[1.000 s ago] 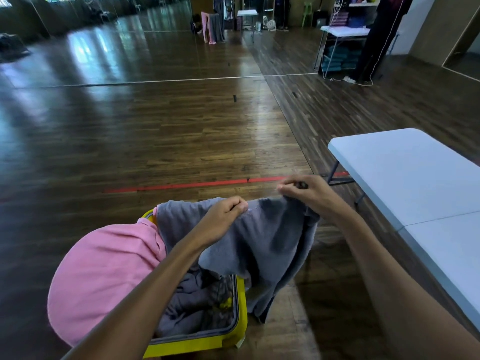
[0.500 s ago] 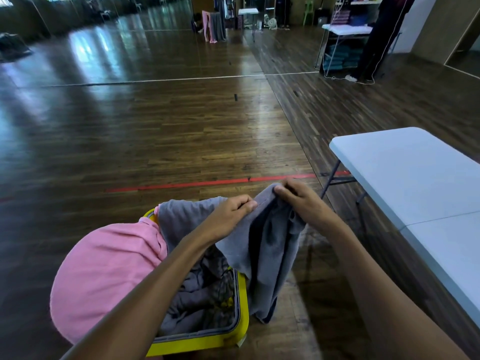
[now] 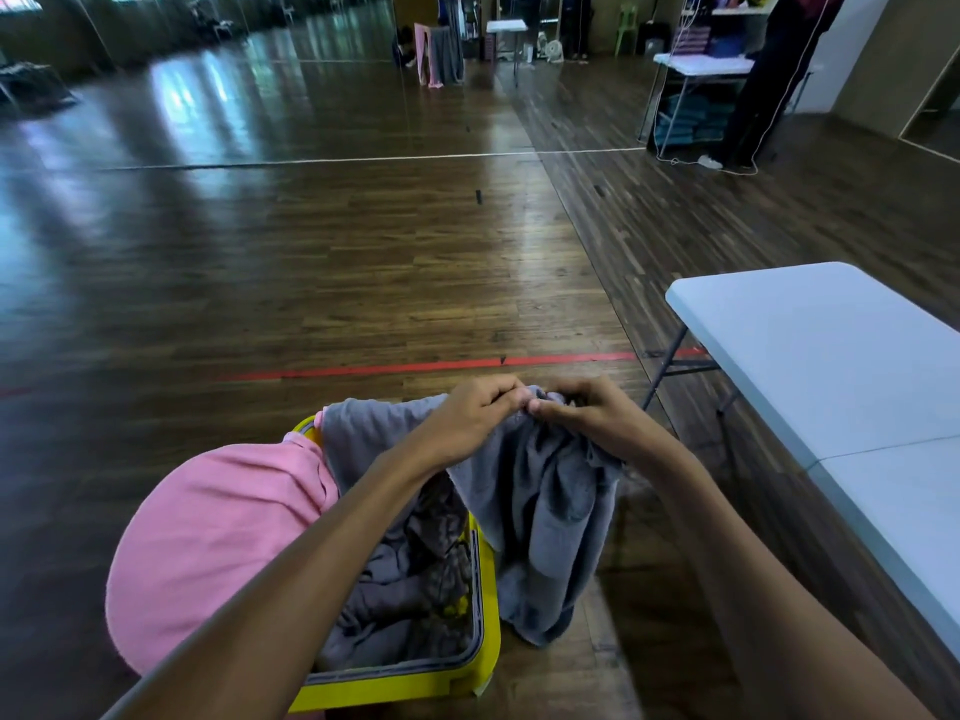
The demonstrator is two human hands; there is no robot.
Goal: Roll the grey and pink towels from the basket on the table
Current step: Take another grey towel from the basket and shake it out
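A grey towel (image 3: 545, 511) hangs folded in front of me, over the right side of the yellow basket (image 3: 485, 605) on the floor. My left hand (image 3: 472, 415) and my right hand (image 3: 587, 415) pinch its top edge side by side, fingertips nearly touching. A pink towel (image 3: 218, 543) drapes over the basket's left side. More grey cloth (image 3: 384, 589) lies crumpled inside the basket. The white folding table (image 3: 831, 366) stands to the right with nothing on its visible top.
Dark wooden floor stretches ahead, crossed by a red tape line (image 3: 441, 365). A person's legs (image 3: 753, 96) stand by a far table with stacked towels (image 3: 685, 122) at the back right. A rack with pink and grey cloths (image 3: 439, 54) stands far back.
My right hand has moved left to meet my left hand, bringing the two top corners of the grey towel together so it now hangs doubled.
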